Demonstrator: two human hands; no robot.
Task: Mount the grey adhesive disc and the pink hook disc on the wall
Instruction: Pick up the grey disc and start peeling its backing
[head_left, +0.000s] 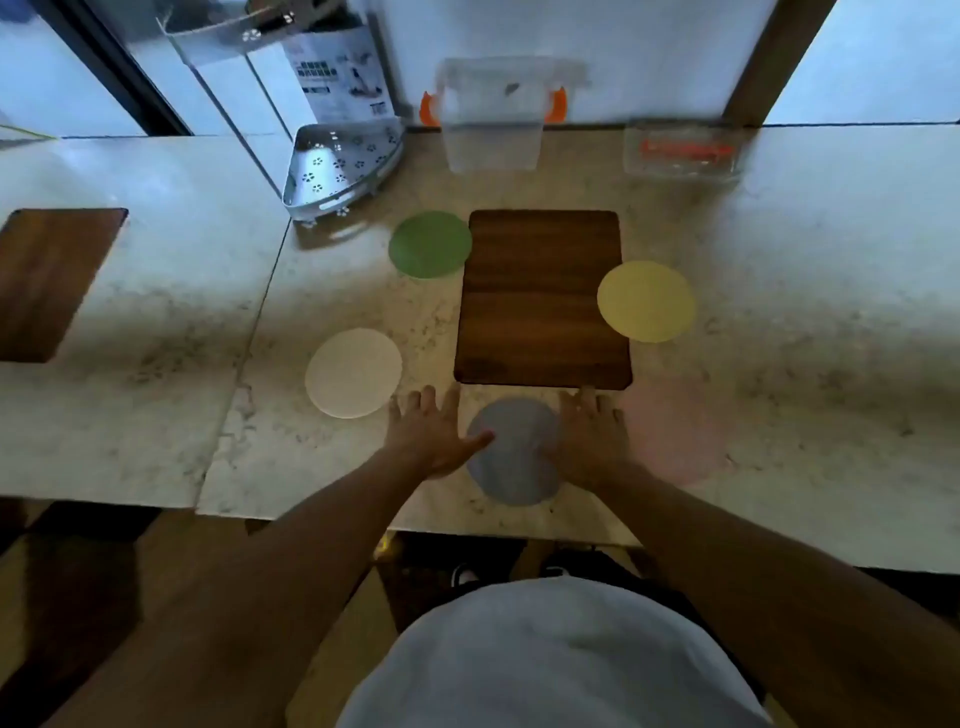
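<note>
Both hands lie flat on the counter (779, 249), one on each side of the grey disc (511, 457), which sits just in front of the near edge of the board (543, 296). The left hand (436, 434) has its fingers straight and spread wide, pointing toward the board; its thumb reaches sideways onto the disc's left part and touches it. The right hand (592, 441) is also spread, fingers straight and slightly fanned, its inner edge covering the disc's right rim (whether the thumb is on top of the disc or under its edge I cannot tell). Neither hand curls round anything.

The pink disc (680, 431) lies flat on the counter just right of the right hand, off the board's near right corner, very pale against the stone. A white disc (353, 373) lies left of the board, a green disc (430, 244) at its far left corner, and a yellow disc (645, 301) overlaps its right edge.
</note>
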